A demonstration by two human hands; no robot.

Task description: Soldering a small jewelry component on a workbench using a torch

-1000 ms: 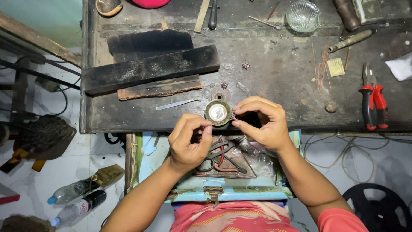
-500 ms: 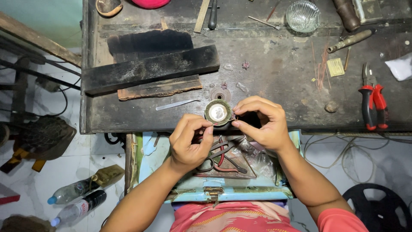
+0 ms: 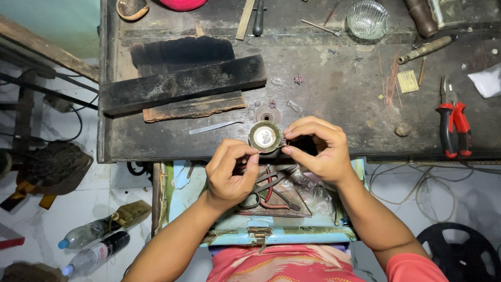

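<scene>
Round metal dish (image 3: 264,136), small with a shiny centre, sat at the near edge of the dark workbench (image 3: 334,99), and your 2 hands met at it: your left hand (image 3: 229,169) pinched its near rim with fingertips closed, while your right hand (image 3: 318,149) curled shut around something tiny at its right side, too small to identify. Below your hands lay a blue tray (image 3: 180,183) holding scissors (image 3: 271,185). Farther out, red-handled pliers (image 3: 453,122) rested at the right, a black wooden block (image 3: 182,83) at the left and a glass bowl (image 3: 368,19) beyond.
</scene>
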